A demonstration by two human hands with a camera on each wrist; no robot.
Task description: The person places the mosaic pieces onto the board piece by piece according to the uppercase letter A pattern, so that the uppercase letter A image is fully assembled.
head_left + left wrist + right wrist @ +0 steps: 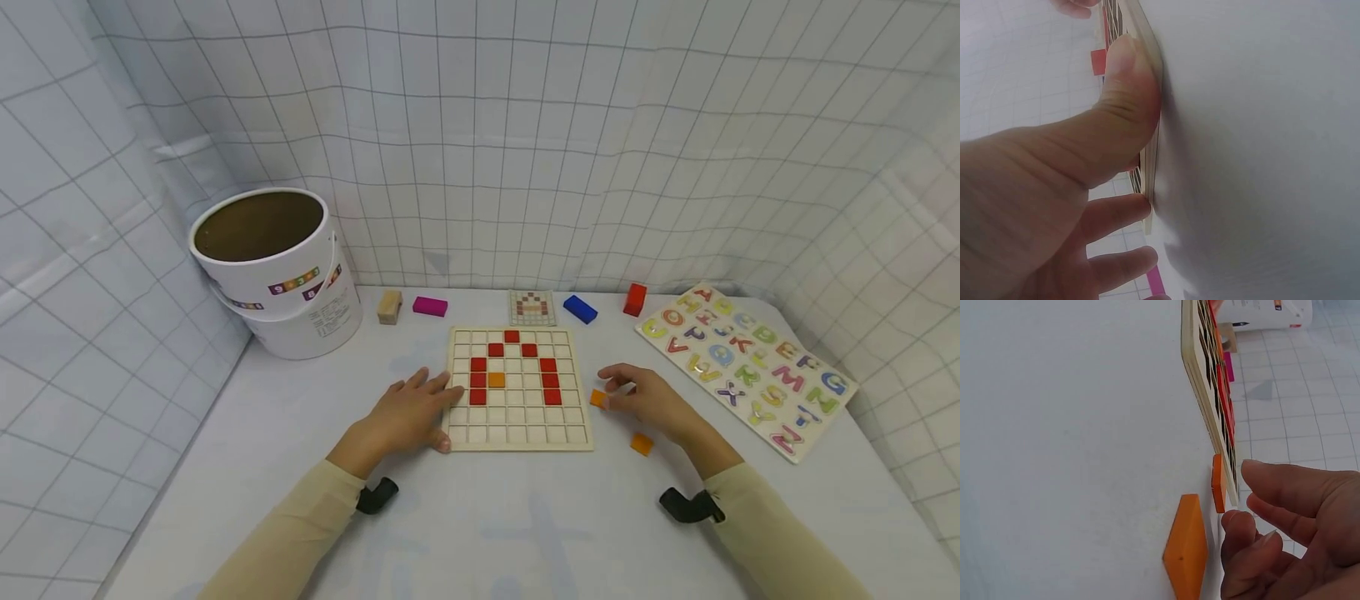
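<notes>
A square wooden grid board (517,435) lies flat on the table. Red tiles (512,337) in its cells form a pointed arch, with one orange tile (497,380) inside the left side. My left hand (408,410) rests at the board's left edge, fingers spread and thumb on the lower-left corner. Just right of the board, my right hand (647,402) reaches over a loose orange tile (1218,483). Its thumb (1272,478) and fingers stand apart around that tile; no grip on it shows. A second loose orange tile (1186,547) lies nearer the body.
A small pattern card (532,308) lies behind the board. Beside it are a blue block (581,309), a red block (634,300), a magenta block (430,307) and a wooden block (390,307). A white bucket (307,308) stands left; an alphabet board (750,371) lies right.
</notes>
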